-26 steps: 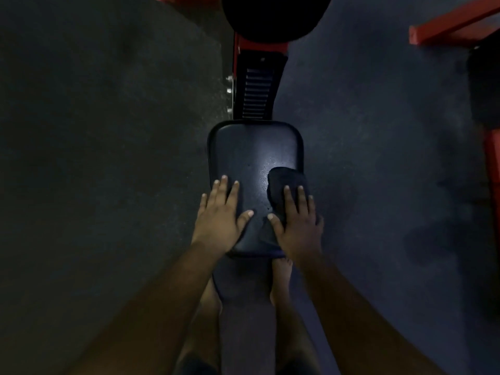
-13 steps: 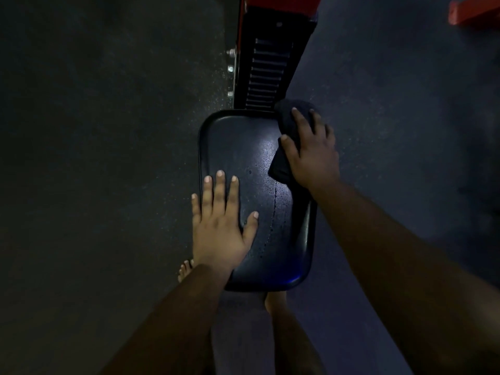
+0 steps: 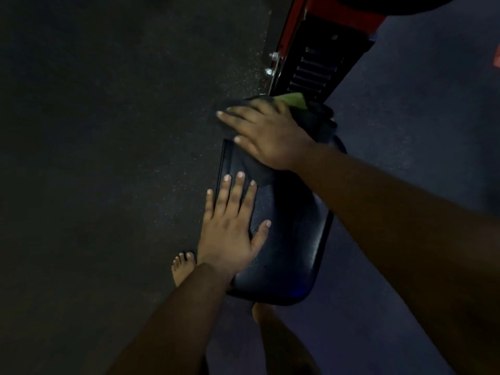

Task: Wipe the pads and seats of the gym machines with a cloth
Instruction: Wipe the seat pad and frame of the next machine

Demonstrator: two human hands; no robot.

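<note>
A dark padded seat [image 3: 292, 239] of a gym machine fills the middle of the head view. My right hand [image 3: 266, 133] lies flat with straight fingers on a dark cloth [image 3: 318, 119] at the seat's far end, fingers pointing left. A green patch of the cloth shows behind the knuckles. My left hand [image 3: 230, 226] rests flat on the seat's near left edge, fingers spread and straight. Part of the cloth is hidden under my right palm.
The machine's red frame [image 3: 286, 39] with a black ridged plate [image 3: 313, 71] and two bolts [image 3: 272, 63] rises beyond the seat. My bare feet [image 3: 182, 266] stand on dark rubber floor [image 3: 108, 158] below the seat. Another black pad [image 3: 392, 4] sits at top right.
My right hand has swept the cloth from the seat's far right corner leftward across its far end. My left hand has stayed on the near left edge. The view has tilted.
</note>
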